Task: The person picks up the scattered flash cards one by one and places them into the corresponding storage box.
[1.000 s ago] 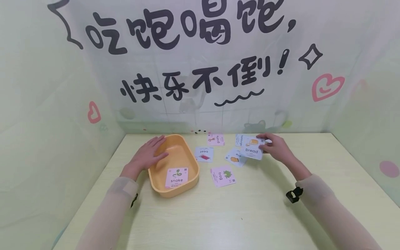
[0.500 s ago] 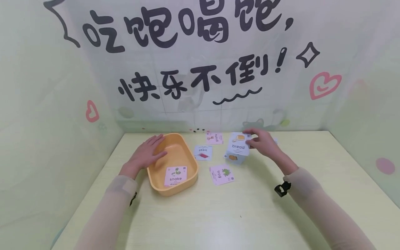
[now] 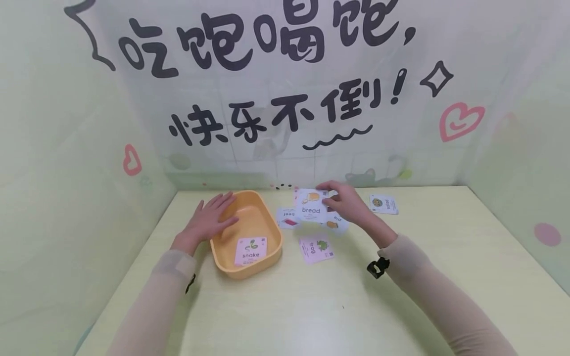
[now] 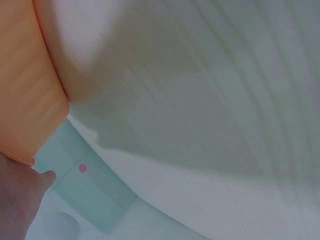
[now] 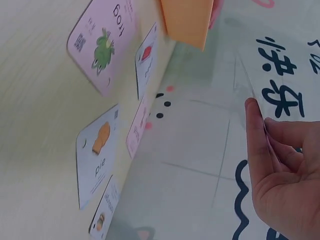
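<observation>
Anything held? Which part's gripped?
The bread card, pinched by the right hand along its upper right edge as seen in the head view. The left hand lies spread at the rim of the orange tray, with no clear grip.

Head view from above, facing forward and down, wrist views close and tilted, orange tray [image 3: 257, 222] in all three

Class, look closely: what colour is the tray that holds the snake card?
Light orange; the tray shows best in the head view.

The right hand [image 3: 349, 202] pinches the bread card [image 3: 310, 203], apparently raised above the table [image 3: 329, 306].
</observation>
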`<state>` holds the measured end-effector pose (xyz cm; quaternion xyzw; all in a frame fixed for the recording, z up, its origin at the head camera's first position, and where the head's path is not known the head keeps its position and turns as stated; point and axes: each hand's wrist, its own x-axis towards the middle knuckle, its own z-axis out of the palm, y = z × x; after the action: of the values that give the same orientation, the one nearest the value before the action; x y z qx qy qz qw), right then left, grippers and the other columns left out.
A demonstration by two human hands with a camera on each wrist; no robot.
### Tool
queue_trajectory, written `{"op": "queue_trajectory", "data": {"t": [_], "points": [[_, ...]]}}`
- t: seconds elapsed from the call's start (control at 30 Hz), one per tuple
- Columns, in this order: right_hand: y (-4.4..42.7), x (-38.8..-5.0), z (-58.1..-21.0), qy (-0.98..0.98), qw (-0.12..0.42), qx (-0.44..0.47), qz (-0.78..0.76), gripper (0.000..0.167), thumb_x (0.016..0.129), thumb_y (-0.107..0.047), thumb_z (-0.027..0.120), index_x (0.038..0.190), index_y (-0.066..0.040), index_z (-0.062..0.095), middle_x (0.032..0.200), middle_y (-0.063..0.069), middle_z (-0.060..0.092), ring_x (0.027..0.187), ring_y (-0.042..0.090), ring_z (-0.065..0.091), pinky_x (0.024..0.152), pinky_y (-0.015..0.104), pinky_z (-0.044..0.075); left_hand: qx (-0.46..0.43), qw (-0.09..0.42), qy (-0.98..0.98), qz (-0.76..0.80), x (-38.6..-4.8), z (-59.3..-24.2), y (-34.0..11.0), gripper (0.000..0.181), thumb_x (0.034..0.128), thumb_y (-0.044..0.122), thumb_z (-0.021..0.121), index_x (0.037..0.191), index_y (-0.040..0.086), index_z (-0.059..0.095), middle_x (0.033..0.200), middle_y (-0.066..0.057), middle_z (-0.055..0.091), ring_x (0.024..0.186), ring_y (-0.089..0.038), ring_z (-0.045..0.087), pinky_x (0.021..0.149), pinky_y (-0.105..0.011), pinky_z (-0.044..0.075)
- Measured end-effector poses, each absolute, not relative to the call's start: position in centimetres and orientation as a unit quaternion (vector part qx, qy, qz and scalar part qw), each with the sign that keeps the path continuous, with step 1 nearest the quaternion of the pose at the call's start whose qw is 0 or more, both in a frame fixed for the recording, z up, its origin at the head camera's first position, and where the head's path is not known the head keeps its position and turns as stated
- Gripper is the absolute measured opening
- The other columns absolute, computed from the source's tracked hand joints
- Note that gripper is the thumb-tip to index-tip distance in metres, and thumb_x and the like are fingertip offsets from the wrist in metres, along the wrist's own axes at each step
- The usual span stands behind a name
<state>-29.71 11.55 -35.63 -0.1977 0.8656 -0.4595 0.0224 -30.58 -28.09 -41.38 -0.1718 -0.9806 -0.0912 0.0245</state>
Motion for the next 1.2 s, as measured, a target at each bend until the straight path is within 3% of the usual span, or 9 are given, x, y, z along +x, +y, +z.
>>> {"op": "queue_trajectory", "data": {"t": [0.4,0.63,0.97,1.2], "points": [[5.0,-28.2,-35.4,0.842,0.056,-0.249,-0.476,0.039,0.095,0.005,0.056,0.134,-0.001,0.058,0.140,0.018,0.058,0.105,0.032,0.072,0.074,0.024,0.061,-0.166,0.012,-0.982,-0.095,-30.1,-41.6,-28.3,0.075,0.0992,0.054,0.047,0.159,0.015,0.025,0.168,-0.008,0.019,0.154,-0.039,0.015,0.118,-0.073,0.003],[1.9,-27.2,-35.7,0.846,0.071,-0.272,-0.454,0.038,0.096,0.004,0.057,0.133,-0.003,0.060,0.136,0.015,0.061,0.100,0.026,0.072,0.072,0.025,0.062,-0.160,0.009,-0.983,-0.093,-30.2,-41.8,-28.5,0.075,0.0993,0.055,0.046,0.160,0.016,0.024,0.169,-0.007,0.017,0.154,-0.039,0.016,0.118,-0.073,0.006],[-0.3,-26.6,-36.8,0.851,0.087,-0.298,-0.424,0.036,0.097,0.001,0.059,0.132,-0.007,0.062,0.136,0.011,0.062,0.095,0.019,0.070,0.073,0.020,0.059,-0.161,0.009,-0.983,-0.088,-30.4,-42.0,-28.5,0.074,0.0995,0.055,0.046,0.159,0.016,0.025,0.169,-0.006,0.017,0.155,-0.037,0.014,0.119,-0.072,0.007],[-0.9,-26.5,-37.1,0.848,0.092,-0.312,-0.419,0.034,0.096,0.003,0.059,0.129,-0.004,0.063,0.133,0.013,0.064,0.091,0.019,0.068,0.070,0.019,0.059,-0.165,0.015,-0.983,-0.081,-30.7,-41.7,-28.2,0.073,0.1001,0.055,0.045,0.159,0.016,0.026,0.169,-0.007,0.018,0.154,-0.037,0.016,0.118,-0.072,0.009]]}}
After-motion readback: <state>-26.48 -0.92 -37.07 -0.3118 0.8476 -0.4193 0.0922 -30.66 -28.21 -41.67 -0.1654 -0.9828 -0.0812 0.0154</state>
